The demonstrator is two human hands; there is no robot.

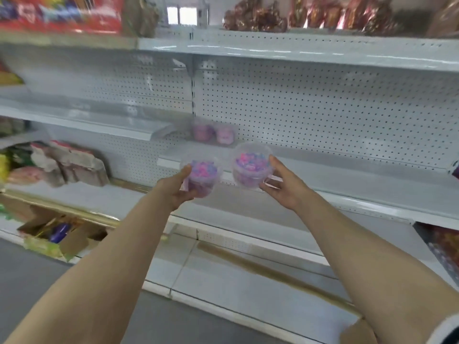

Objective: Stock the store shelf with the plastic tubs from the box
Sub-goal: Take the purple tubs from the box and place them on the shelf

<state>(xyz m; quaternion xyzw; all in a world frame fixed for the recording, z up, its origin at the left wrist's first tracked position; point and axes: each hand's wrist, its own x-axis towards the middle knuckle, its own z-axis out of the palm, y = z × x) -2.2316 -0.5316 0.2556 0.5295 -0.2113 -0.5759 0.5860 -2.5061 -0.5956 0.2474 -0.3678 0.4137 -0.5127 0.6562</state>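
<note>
My left hand (177,192) grips a clear plastic tub (202,176) filled with pink, purple and blue bits. A second tub (250,165) of the same kind is held in my right hand (282,186). Both tubs hover side by side just in front of the white middle shelf (347,177). Two more tubs (213,134) stand at the back of that shelf against the pegboard, directly beyond the tubs I hold. The picture is blurred.
Bagged goods (64,165) lie on the shelf to the left. An open cardboard box (59,234) with packets sits low at the left. Foil-wrapped items (323,13) fill the top shelf. A corner of cardboard (357,331) shows at the bottom right.
</note>
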